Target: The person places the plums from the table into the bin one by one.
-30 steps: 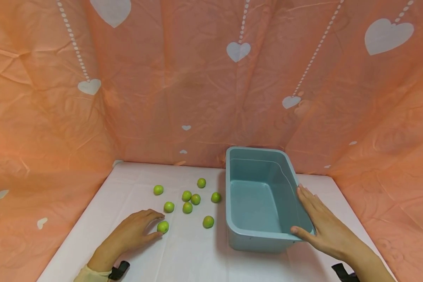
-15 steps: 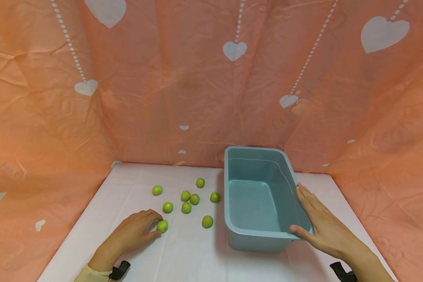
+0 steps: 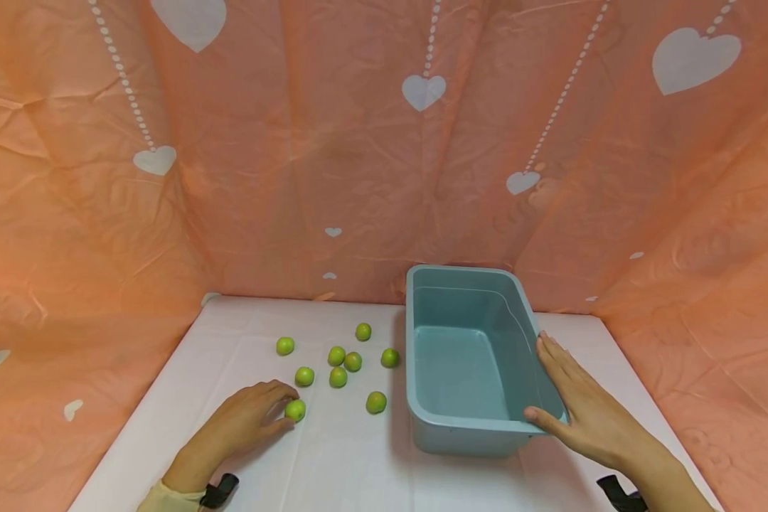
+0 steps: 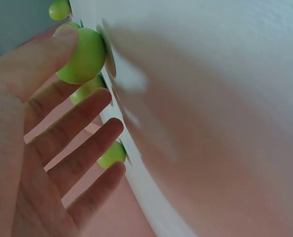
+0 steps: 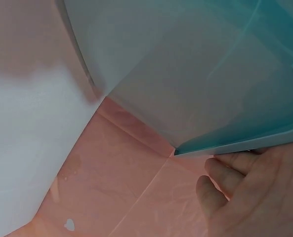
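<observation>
My left hand [image 3: 243,419] pinches a small round green fruit [image 3: 296,410] near the front left of the white table. In the left wrist view the thumb lies on the near side of this fruit [image 4: 84,59], with the index finger partly hidden behind it and the other fingers spread out. At the right, my right hand [image 3: 589,412] rests on the corner of a blue-grey plastic bin [image 3: 467,438]. Its fingers stretch along the right rim and its thumb lies over the front rim. From the right wrist, fingers [image 5: 225,175] appear just outside the bin's rim [image 5: 235,146].
Several more green fruits [image 3: 338,377] lie scattered between my left hand and the bin, one of them [image 3: 376,402] close to its left wall. Inside, the bin shows a bare floor [image 3: 464,370]. An orange heart-patterned sheet [image 3: 333,163] encloses the table's back and sides.
My left thumb and fingers have closed in slightly around the fruit. The right hand stays at the bin's corner. The whole head view has shifted slightly.
</observation>
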Demonstrator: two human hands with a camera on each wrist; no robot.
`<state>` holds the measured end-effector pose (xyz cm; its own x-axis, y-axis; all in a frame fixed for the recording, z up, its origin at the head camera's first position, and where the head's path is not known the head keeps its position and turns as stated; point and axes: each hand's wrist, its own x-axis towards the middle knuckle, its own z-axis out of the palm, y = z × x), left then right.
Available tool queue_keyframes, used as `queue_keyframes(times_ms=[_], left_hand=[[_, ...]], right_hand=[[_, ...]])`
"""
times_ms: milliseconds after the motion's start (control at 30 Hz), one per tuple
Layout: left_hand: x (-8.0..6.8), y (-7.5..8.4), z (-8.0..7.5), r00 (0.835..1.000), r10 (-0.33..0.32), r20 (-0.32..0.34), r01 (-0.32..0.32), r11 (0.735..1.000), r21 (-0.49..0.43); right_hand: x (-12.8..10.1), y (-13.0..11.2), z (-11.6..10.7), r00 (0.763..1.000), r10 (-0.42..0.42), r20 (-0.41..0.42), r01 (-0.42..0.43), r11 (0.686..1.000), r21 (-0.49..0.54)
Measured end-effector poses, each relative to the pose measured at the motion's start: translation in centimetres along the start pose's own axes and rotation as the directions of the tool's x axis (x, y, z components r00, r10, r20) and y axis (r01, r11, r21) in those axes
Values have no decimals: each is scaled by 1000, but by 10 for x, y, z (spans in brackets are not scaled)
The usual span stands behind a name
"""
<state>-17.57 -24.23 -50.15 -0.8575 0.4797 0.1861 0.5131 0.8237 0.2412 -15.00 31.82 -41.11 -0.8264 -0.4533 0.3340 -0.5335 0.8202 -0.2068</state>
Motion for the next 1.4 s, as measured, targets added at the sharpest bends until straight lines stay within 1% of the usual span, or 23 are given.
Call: queue_keyframes(times_ms=[333, 567, 733, 967, 1100, 1267, 1333, 1400], left_hand=[[6, 4, -6, 1000, -8, 4, 8, 1000, -23], [11, 8, -13, 999, 0, -42, -1, 1000, -31], [16, 11, -19, 999, 10, -42, -11, 999, -41], [24, 15, -26, 997, 39, -66, -44, 997, -63], [28, 18, -29, 996, 59, -70, -63, 997, -55], [34, 23, -34, 988, 107, -115, -114, 992, -57], [36, 25, -35, 985, 114, -131, -122, 991, -56], [38, 28, -37, 985, 114, -133, -122, 991, -57]], right_hand=[[0, -2, -1, 1000, 12, 4, -12, 1000, 7], [-1, -2, -2, 1000, 20, 7, -20, 1000, 15], [-1, -2, -2, 999, 38, 23, -39, 999, 38], [-1, -3, -1, 997, 63, 41, -66, 996, 60], [-1, -2, 0, 997, 69, 47, -72, 995, 68], [0, -2, 1, 997, 60, 42, -63, 995, 78], [0, -2, 1, 997, 59, 43, -62, 995, 83], [-1, -2, 1, 997, 61, 45, -65, 994, 87]])
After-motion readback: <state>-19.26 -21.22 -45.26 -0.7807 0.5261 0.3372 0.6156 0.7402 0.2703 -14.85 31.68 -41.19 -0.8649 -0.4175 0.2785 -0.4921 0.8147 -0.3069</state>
